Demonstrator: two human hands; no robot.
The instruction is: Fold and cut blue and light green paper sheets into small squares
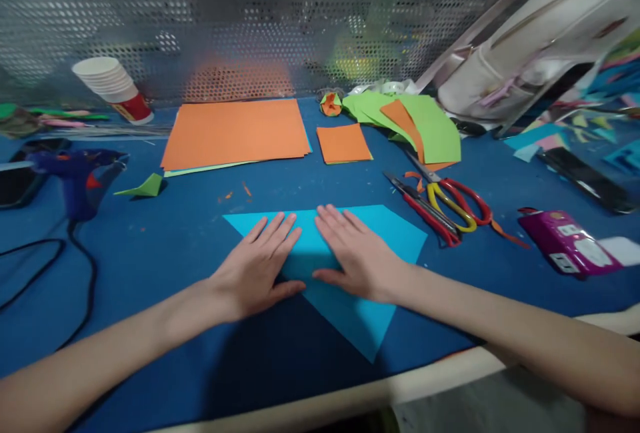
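Observation:
A sheet of bright blue paper (375, 313) lies on the blue tabletop, with a straight edge along its far side and a corner pointing toward me. My left hand (260, 260) rests flat over its left part, fingers stretched forward. On the middle of the sheet lies my right hand (357, 253), also flat with fingers extended. The two thumbs point at each other with a small gap between them. Both palms hide part of the paper. Scissors (450, 200) with red and yellow handles and a red utility knife (425, 210) lie to the right of the sheet.
Orange sheets (235, 133) and smaller orange squares (345, 143) lie behind. Green paper (430, 126) is at back right. A glue gun (80, 176) with its cord, stacked paper cups (115, 90) and a folded green piece (143, 186) are left; a purple packet (570, 243) is right.

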